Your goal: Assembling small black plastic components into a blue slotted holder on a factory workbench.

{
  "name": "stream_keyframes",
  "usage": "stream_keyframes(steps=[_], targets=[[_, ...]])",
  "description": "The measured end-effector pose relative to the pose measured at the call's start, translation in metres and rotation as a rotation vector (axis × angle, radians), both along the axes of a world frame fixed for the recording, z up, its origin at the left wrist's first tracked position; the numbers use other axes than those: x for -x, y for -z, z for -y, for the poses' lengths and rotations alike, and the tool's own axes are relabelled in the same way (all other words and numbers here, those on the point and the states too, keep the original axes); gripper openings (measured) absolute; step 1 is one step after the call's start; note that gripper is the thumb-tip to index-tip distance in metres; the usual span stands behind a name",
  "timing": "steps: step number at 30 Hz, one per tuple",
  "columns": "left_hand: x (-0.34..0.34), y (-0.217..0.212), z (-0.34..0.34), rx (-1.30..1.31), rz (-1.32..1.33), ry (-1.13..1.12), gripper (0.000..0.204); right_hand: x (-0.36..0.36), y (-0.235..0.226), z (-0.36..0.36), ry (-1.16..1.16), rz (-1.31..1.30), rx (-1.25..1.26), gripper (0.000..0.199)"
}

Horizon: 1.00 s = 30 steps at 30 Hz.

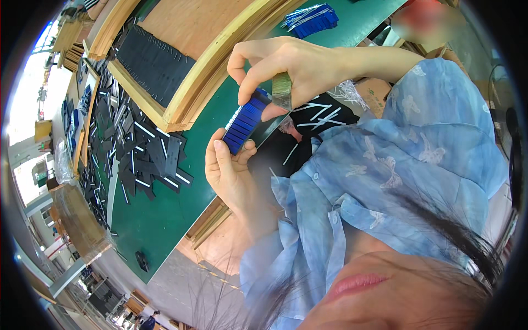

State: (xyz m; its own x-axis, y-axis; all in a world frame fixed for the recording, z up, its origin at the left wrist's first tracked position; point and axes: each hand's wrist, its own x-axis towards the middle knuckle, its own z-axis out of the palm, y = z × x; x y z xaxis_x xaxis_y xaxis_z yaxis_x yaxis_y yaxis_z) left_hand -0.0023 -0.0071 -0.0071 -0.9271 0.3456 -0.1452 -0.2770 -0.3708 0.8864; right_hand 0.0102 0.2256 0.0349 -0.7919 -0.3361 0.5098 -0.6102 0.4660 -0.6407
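Note:
Both hands hold a stack of thin blue strips point(246, 122) over the edge of a green-topped table point(159, 220). My left hand point(225, 168) cups the lower end of the stack, thumb and fingers on its sides. My right hand point(275, 66) pinches the upper end from above; its thumb is wrapped in tan tape point(282, 91). A light blue sleeve point(434, 126) covers my right arm.
A loose pile of black strips with white edges point(137, 159) lies on the table beside the hands. A wooden tray point(187, 93) holds a row of black strips point(154, 63). More blue strips point(311, 16) lie further off. Black and white strips point(322, 113) rest near my lap.

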Motion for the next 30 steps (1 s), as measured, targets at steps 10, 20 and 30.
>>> stream_keyframes(steps=[10, 20, 30], targets=[[0.003, -0.003, -0.001, 0.008, 0.011, 0.012, 0.031, 0.000, 0.002, -0.004, 0.017, 0.015, -0.022, 0.027], [-0.015, -0.023, -0.022, 0.279, -0.213, -0.120, 0.028, 0.009, 0.013, 0.000, 0.087, 0.384, 0.027, 0.045], [-0.002, -0.035, -0.022, 0.252, -0.198, -0.138, 0.028, 0.017, 0.009, -0.004, 0.101, 0.299, 0.120, 0.037]])
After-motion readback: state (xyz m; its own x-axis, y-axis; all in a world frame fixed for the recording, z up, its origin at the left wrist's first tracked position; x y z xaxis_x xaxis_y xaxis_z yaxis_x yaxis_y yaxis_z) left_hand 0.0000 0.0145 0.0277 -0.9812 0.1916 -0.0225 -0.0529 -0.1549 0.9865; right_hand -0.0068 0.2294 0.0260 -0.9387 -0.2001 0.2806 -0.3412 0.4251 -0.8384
